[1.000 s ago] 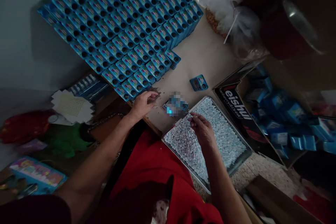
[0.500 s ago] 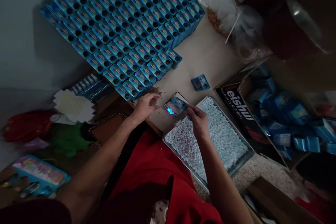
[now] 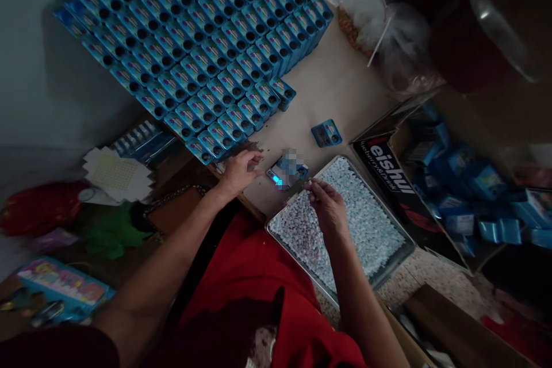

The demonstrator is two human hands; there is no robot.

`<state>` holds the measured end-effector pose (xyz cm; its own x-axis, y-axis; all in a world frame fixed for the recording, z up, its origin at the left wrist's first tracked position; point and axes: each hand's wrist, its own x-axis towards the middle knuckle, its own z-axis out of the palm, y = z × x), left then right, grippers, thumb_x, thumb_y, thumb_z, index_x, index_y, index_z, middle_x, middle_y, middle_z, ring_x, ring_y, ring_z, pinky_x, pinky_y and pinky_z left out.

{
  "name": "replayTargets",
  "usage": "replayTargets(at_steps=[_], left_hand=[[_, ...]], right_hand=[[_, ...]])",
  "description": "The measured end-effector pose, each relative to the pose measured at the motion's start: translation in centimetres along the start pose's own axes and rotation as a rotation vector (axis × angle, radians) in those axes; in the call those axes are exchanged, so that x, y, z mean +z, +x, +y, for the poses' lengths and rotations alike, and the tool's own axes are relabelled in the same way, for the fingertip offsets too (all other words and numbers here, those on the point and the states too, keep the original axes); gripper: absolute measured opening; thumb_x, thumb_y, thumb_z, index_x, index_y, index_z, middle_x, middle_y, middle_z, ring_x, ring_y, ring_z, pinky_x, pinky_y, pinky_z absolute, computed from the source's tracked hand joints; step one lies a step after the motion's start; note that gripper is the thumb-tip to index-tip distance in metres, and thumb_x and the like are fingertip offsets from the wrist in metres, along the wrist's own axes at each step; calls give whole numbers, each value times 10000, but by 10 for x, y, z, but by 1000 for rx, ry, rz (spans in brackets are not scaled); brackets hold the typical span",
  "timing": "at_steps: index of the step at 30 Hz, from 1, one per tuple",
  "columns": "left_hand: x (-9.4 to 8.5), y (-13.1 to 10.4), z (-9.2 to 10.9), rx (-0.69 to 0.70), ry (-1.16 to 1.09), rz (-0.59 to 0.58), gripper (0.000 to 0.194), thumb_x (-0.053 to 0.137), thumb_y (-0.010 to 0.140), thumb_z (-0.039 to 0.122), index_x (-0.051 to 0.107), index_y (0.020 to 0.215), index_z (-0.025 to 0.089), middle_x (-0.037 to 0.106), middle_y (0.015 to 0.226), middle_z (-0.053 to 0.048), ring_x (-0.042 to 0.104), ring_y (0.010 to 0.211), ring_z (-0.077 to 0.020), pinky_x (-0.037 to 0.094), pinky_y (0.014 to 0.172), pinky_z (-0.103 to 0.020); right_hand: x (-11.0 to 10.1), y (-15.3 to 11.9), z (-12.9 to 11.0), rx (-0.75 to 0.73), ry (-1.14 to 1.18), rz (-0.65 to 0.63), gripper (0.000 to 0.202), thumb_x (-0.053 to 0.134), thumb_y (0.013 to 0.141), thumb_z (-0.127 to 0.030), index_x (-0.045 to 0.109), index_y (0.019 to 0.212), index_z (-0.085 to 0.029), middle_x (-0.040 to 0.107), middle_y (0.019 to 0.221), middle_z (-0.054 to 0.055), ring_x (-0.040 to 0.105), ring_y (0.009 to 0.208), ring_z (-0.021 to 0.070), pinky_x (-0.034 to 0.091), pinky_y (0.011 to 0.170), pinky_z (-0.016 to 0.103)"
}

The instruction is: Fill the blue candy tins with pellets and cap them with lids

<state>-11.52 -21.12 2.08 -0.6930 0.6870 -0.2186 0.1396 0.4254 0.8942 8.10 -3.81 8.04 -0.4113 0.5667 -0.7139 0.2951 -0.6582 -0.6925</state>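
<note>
My left hand (image 3: 240,173) rests at the table's near edge, fingers curved, thumb apart, holding nothing. Beside it stands a small digital scale (image 3: 280,183) with a lit blue display, partly blurred. A blue tin (image 3: 299,169) lies on the scale. My right hand (image 3: 328,202) hovers above the near left part of a metal tray (image 3: 297,269), just right of the scale. Its thumb and fingertips are pinched together; a pale speck shows there, too small to name. Small white and pale blue pellets (image 3: 366,224) fill the tray.
Many blue tins (image 3: 207,57) stand in tight rows at the back left. Another blue tin (image 3: 326,133) lies alone on the table (image 3: 297,121). At right, a cardboard box (image 3: 388,178) holds blue packs. Clear plastic bags (image 3: 366,0) sit behind.
My right hand has let go of the blue tin on the scale and drawn back slightly toward the tray, fingertips pinched. My left hand has hardly moved. The view has shifted slightly.
</note>
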Motion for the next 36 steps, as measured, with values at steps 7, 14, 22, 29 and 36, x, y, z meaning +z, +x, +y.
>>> replayTargets(at_steps=[7,14,22,29,36], left_hand=[[-2,-1,-3,-21,12,-6,416,803,695,131,709,1094,204,681,1046,-51,683,943,-196,564,918,-374],[-3,1,-6,-21,31,-15,440,801,693,111,707,1111,213,677,1036,-48,679,951,-200,557,931,-385],[1,3,-1,-31,35,-24,424,797,704,134,708,1111,211,682,1041,-49,680,955,-199,558,919,-370],[-1,3,0,-29,19,-24,425,790,704,136,705,1114,208,686,1068,-55,680,967,-200,557,932,-376],[-1,4,1,-60,5,-19,416,761,711,115,708,1118,190,683,1076,-66,680,977,-206,554,940,-384]], right_hand=[[7,6,-2,-131,-137,-35,286,796,789,-427,694,863,-171,610,651,-20,406,539,82,287,501,229],[15,11,-7,-169,-185,-62,307,774,794,-469,688,873,-185,574,658,-28,436,561,97,310,523,247],[21,15,-4,-167,-165,-61,321,777,771,-475,700,898,-190,588,696,-24,495,613,108,384,575,243],[20,13,-5,-217,-248,-47,300,696,758,-294,720,1039,-194,667,837,5,564,734,142,443,669,258],[20,13,-6,-501,-662,-53,313,470,827,-164,722,1009,-202,707,969,81,648,893,234,504,839,380]])
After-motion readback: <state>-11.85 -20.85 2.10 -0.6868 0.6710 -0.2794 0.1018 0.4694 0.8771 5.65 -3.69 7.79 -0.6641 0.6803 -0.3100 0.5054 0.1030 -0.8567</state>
